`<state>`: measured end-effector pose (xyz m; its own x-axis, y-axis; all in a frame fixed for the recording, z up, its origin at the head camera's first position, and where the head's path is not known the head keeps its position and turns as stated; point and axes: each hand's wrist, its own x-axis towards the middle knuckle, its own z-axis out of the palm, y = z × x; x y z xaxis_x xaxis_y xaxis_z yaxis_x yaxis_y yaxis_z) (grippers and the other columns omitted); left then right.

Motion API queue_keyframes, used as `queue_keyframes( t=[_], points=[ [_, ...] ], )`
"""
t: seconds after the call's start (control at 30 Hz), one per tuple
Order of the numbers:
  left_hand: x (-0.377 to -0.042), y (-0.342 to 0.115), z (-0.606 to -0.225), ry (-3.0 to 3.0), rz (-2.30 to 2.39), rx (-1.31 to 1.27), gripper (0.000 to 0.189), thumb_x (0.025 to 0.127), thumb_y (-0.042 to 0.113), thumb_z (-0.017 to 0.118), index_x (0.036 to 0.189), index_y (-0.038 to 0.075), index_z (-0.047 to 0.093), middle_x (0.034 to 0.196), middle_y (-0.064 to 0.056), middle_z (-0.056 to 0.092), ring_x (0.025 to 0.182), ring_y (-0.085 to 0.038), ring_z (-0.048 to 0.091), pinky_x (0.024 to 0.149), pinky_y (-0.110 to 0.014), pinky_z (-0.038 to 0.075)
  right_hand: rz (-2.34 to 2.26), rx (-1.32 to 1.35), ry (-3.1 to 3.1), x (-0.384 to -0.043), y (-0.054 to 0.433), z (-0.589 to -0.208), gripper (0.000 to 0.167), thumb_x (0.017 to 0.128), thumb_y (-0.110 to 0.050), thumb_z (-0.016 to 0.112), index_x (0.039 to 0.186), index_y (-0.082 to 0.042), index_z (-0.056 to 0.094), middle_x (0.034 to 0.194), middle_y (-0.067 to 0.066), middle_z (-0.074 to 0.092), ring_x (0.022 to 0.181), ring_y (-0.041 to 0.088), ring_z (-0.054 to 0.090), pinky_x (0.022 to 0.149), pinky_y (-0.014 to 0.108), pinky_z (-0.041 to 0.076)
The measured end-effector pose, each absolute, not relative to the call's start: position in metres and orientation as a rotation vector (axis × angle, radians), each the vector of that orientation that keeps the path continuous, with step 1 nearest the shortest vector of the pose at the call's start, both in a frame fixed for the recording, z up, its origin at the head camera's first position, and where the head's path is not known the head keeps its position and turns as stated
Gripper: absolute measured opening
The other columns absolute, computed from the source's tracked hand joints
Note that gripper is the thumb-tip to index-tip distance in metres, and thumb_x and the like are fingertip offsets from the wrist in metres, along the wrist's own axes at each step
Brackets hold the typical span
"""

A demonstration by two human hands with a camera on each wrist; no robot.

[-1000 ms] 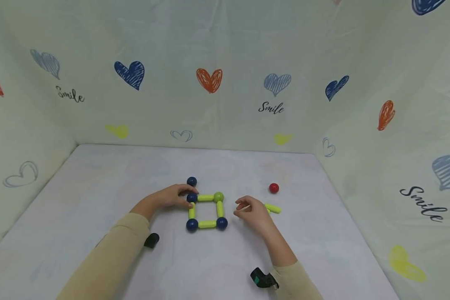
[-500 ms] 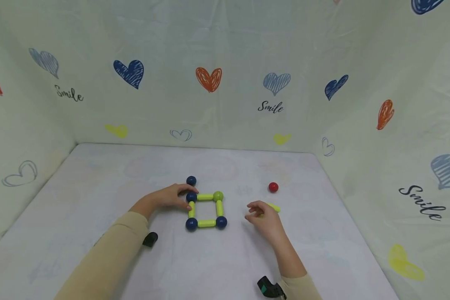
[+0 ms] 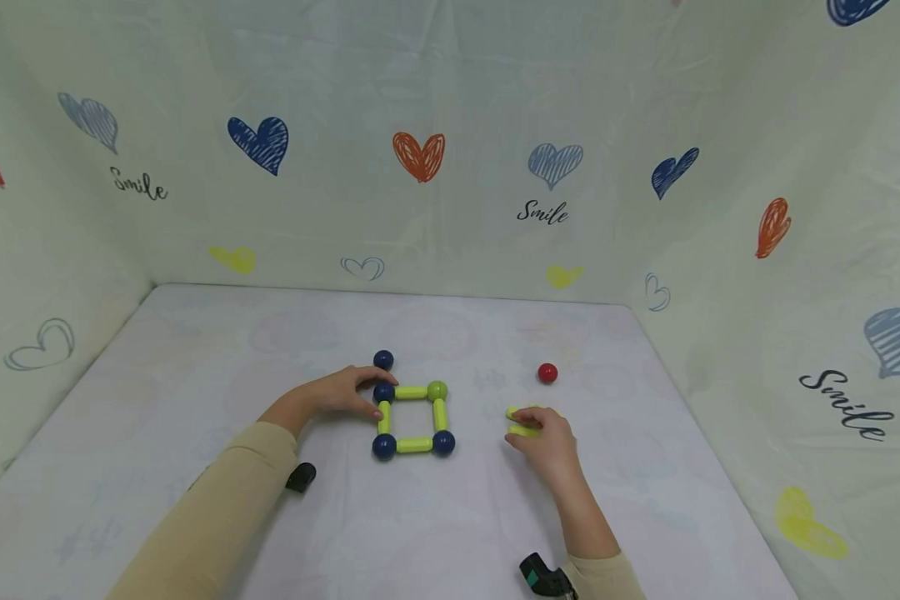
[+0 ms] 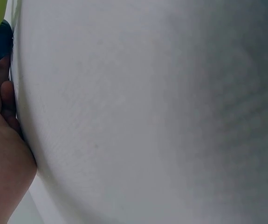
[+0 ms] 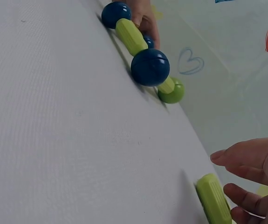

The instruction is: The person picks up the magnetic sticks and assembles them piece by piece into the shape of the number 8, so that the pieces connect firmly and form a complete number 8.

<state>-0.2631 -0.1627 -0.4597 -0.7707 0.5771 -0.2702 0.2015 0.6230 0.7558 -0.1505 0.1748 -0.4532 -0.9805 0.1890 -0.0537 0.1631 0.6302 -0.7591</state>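
A flat square of yellow-green rods (image 3: 415,446) has blue balls (image 3: 443,442) at three corners and a green ball (image 3: 437,390) at the far right one. My left hand (image 3: 339,392) holds the far-left corner's blue ball (image 3: 384,392), thumb and finger on either side. Just beyond it lies a loose blue ball (image 3: 383,360). My right hand (image 3: 547,442) is over two loose yellow-green rods (image 3: 523,431), which it partly hides. In the right wrist view its fingers are spread beside one rod (image 5: 213,198), without a visible pinch.
A red ball (image 3: 547,373) lies beyond my right hand on the white table (image 3: 232,350). Pale cloth walls (image 3: 480,242) with printed hearts enclose the table's back and sides. Black wrist devices (image 3: 543,575) show near both wrists.
My right hand has moved right, away from the square, to the loose rods. The left hand stays on the corner ball, and the square keeps its place.
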Motion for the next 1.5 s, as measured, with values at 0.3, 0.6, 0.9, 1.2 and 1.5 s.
queue_keyframes(
  t=[0.3,0.6,0.9,1.2,1.5],
  points=[
    [-0.263,-0.161,-0.459,2.361,1.017,0.645,0.054,0.080,0.021,0.081,0.130,0.018,0.059,0.142,-0.014,0.047,0.136,-0.038,0.032,0.111,-0.060,0.019,1.220,-0.368,-2.876,-0.151,0.179,-0.453,0.029,0.079,-0.006,0.078,0.107,-0.005,0.073,0.125,0.018,0.061,0.120,0.038,0.050,0.099,0.061,0.023],
    [-0.265,-0.157,-0.460,2.391,1.014,0.661,0.055,0.079,0.023,0.082,0.130,0.018,0.060,0.142,-0.013,0.048,0.137,-0.039,0.031,0.111,-0.060,0.018,1.147,-0.359,-2.887,-0.150,0.181,-0.454,0.027,0.077,0.001,0.077,0.102,-0.008,0.075,0.109,0.011,0.065,0.101,0.031,0.056,0.095,0.061,0.026],
    [-0.257,-0.155,-0.461,2.433,1.007,0.605,0.056,0.079,0.022,0.082,0.130,0.020,0.060,0.143,-0.013,0.048,0.136,-0.038,0.033,0.110,-0.059,0.021,1.298,-0.355,-2.847,-0.149,0.181,-0.459,0.027,0.077,0.007,0.074,0.102,-0.004,0.072,0.101,0.009,0.065,0.081,0.022,0.052,0.068,0.032,0.045],
    [-0.258,-0.156,-0.462,2.490,0.943,0.584,0.056,0.078,0.027,0.083,0.130,0.022,0.061,0.142,-0.013,0.048,0.133,-0.039,0.036,0.108,-0.061,0.025,1.362,-0.205,-2.839,-0.146,0.168,-0.448,0.027,0.079,0.003,0.075,0.103,-0.007,0.073,0.097,0.004,0.065,0.080,0.020,0.052,0.067,0.030,0.045],
    [-0.260,-0.146,-0.461,2.525,0.872,0.607,0.055,0.077,0.033,0.084,0.127,0.026,0.062,0.136,-0.007,0.052,0.126,-0.035,0.039,0.104,-0.060,0.031,1.506,-0.159,-2.864,-0.142,0.146,-0.433,0.028,0.081,-0.002,0.077,0.108,-0.009,0.072,0.099,0.004,0.063,0.078,0.019,0.052,0.065,0.029,0.047]
  ],
)
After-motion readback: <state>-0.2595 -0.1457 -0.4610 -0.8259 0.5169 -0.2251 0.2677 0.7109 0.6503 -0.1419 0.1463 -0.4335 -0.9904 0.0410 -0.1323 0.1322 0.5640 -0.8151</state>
